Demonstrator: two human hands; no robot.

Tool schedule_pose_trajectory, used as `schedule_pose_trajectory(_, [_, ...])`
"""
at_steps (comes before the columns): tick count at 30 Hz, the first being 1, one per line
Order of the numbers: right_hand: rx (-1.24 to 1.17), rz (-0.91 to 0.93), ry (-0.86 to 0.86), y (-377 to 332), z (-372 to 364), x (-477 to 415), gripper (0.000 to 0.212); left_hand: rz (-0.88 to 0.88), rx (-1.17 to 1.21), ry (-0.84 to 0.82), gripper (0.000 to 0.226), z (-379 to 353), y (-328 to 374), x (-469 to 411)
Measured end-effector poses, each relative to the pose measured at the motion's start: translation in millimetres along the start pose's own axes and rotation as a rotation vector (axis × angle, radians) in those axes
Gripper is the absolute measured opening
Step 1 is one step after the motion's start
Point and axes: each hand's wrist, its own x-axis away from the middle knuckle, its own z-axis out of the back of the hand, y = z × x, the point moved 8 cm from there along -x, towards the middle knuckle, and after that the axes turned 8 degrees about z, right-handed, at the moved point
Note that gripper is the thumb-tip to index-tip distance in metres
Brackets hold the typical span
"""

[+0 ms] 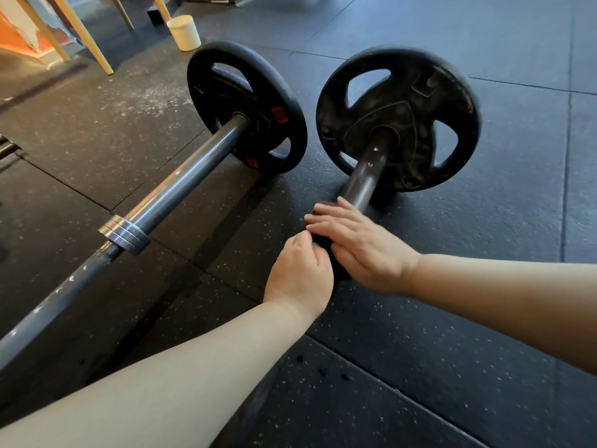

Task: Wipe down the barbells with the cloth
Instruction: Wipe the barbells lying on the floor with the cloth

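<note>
Two barbells lie on the rubber floor. The left barbell has a grey sleeve, a steel collar and a black plate. The right barbell's sleeve runs into a dusty black plate. A dark cloth is wrapped on the right sleeve's near end, mostly hidden under my hands. My right hand lies over the cloth with its fingers stretched across it. My left hand pinches the cloth's near edge with curled fingers.
A cream tub stands on the floor beyond the left plate. Wooden legs of furniture stand at the back left. White chalk dust speckles the mats at left. Seams divide the floor mats.
</note>
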Motion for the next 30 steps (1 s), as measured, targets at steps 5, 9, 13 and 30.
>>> schedule_pose_trajectory(5, [0.024,0.003,-0.061,33.8,17.5,-2.9,0.044,-0.003,-0.016,0.0,0.041,0.4,-1.0,0.8])
schedule_pose_trajectory(9, [0.054,-0.232,0.111,49.3,19.5,2.1,0.044,-0.069,-0.182,0.05,0.048,1.0,10.7,9.9])
schedule_pose_trajectory(13, [0.067,-0.016,-0.05,25.6,9.4,1.4,0.047,-0.055,-0.229,0.029,0.046,-0.7,13.3,4.9])
schedule_pose_trajectory(30, [0.16,-0.342,0.128,113.3,50.4,-10.3,0.044,-0.063,-0.212,0.012,0.051,-2.9,10.8,3.8])
